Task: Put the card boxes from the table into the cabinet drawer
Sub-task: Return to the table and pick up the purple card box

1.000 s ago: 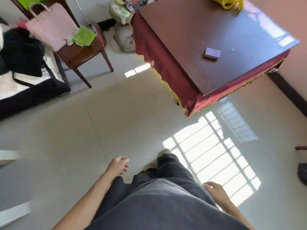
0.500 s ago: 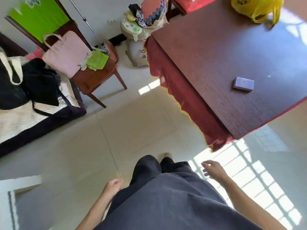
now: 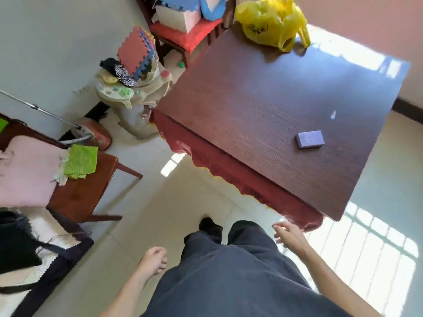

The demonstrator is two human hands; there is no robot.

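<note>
Well apart from both empty hands, left curled, right loosely open, 1 card box lies on the table.

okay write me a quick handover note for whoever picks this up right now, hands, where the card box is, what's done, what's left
Left hand: empty, loosely curled, down by the leg.
Right hand: empty, fingers spread, just short of the table's near corner.
Card box: one in view, lying flat on the table toward its right side, untouched. A yellow bag sits at the far edge.
Done: nothing visible for this box; the person stands at the table.
Left: pick up the box and put it in the cabinet drawer, which is not in view.
</note>
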